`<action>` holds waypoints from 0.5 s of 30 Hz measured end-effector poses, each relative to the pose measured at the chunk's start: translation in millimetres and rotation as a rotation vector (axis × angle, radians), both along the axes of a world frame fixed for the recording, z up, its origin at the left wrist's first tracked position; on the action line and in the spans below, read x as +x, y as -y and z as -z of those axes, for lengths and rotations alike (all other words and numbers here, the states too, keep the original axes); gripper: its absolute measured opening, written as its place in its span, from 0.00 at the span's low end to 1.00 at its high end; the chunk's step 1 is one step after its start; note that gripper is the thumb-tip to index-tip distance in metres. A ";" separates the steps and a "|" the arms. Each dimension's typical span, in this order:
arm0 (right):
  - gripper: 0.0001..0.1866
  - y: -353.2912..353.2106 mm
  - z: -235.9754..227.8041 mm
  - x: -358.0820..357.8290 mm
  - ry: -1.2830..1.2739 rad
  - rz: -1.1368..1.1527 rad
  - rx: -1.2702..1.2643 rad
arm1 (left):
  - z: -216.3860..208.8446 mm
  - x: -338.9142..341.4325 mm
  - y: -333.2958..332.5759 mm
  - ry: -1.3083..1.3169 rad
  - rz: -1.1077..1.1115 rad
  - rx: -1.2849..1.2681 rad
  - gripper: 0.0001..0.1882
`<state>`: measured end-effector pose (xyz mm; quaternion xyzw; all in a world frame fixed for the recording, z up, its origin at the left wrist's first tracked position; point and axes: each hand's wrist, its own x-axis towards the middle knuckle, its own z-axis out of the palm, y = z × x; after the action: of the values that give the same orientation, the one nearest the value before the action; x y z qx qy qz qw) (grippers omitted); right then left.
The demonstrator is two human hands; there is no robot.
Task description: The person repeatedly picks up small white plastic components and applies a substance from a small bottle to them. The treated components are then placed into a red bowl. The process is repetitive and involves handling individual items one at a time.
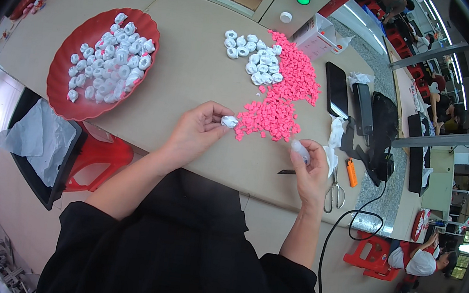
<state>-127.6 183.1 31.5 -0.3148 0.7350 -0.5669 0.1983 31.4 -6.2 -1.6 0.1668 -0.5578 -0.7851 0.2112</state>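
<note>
My left hand [200, 128] pinches a small white rounded piece [229, 122] at the edge of a spread of small pink pieces [270, 117]. To its right, my right hand [310, 170] closes round a small translucent whitish bottle [299, 150], its narrow end toward the pink pieces. Beyond the pink spread sits a cluster of white rounded pieces [263, 68] with dark hollows. At the left, a red scalloped tray [63, 75] carries many similar white pieces [117, 65], a few showing pink.
Right of the pink pieces lie a black phone [337, 89], a black elongated device [362, 108], scissors [334, 195] and an orange-handled cutter [351, 172]. A white box [316, 36] stands behind. A black cable [324, 257] hangs over the table edge. Red stools [98, 156] stand below.
</note>
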 end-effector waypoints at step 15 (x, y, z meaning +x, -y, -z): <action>0.06 28.8 14.7 3.4 -0.785 0.027 0.254 | -4.2 1.1 0.0 0.033 0.016 -0.004 0.12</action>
<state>-124.1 154.4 16.8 -0.4704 0.8230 -0.3114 -0.0674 32.5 -6.2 2.6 0.1749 -0.5641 -0.7828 0.1960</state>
